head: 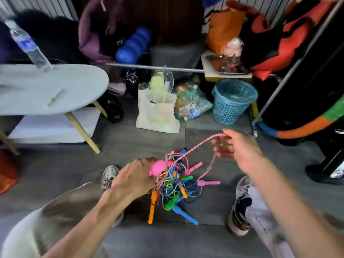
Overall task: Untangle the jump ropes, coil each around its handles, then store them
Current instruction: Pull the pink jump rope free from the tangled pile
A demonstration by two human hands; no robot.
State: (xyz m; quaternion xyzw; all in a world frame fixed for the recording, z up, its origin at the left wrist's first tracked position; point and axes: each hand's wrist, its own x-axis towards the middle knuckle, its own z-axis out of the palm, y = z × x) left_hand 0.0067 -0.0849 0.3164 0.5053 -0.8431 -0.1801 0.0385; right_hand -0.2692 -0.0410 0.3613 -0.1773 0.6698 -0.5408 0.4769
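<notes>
A tangle of jump ropes [175, 185] hangs above the grey floor between my feet, with pink, green, orange and blue handles sticking out of thin coloured cords. My left hand [135, 175] grips a pink handle [160, 167] at the top of the tangle. My right hand [236, 148] is raised to the right and holds a loop of pink-and-white twisted rope [197, 146] that runs from the tangle up over its fingers. A second pink handle [208, 182] dangles from the strand below that hand.
A white oval table [55, 90] with a water bottle [29, 45] stands at the left. Ahead are a cream tote bag [158, 116], a clear bag of items [191, 105] and a blue mesh basket [232, 101]. A metal rack [297, 60] with bags stands at the right.
</notes>
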